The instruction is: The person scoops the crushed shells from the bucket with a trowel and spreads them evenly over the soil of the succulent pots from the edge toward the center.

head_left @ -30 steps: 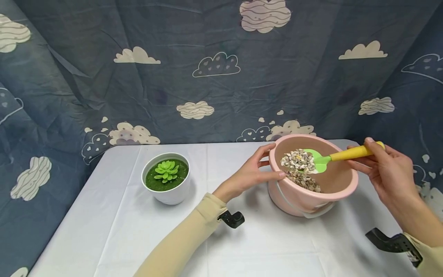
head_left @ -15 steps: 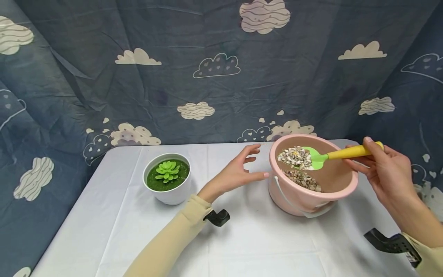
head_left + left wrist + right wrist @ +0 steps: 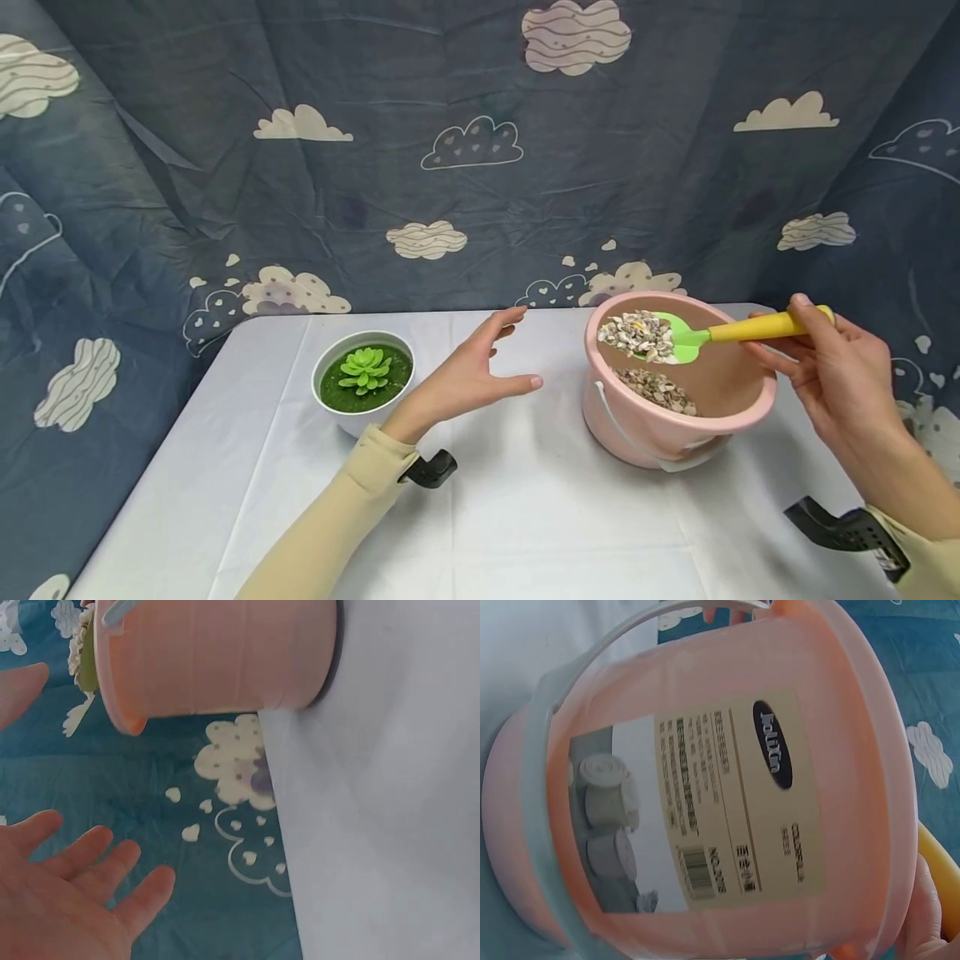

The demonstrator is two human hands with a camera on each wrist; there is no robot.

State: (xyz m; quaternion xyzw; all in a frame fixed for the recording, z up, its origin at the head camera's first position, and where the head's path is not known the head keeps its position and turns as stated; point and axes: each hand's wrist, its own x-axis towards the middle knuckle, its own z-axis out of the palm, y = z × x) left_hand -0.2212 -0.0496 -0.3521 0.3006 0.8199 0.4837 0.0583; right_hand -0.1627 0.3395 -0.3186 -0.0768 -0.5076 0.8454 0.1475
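A toy shovel [image 3: 688, 338] with a green blade and yellow handle [image 3: 765, 327] is held by my right hand [image 3: 843, 379]. Small pebbles or shell bits [image 3: 637, 335] are heaped on its blade, above the opening of the pink bucket [image 3: 637, 437]. More of the same bits [image 3: 657, 390] lie inside the bucket. My left hand [image 3: 457, 379] is in the air between bucket and plant pot, fingers spread and holding nothing. The left wrist view shows its extended fingers [image 3: 146, 896] apart from the bucket [image 3: 225, 656]. Behind that wrist, a white pot [image 3: 318, 392] holds a green succulent [image 3: 365, 370].
A white cloth [image 3: 558, 533] covers the table. A dark curtain with cloud prints [image 3: 480, 75] hangs behind and at both sides. The bucket's pale handle [image 3: 544, 825] hangs down its outside, near a printed label [image 3: 705, 810].
My left hand has let go of the bucket's rim and moved left toward the plant pot. The shovel with its load has shifted slightly left and up; the bucket stays put.
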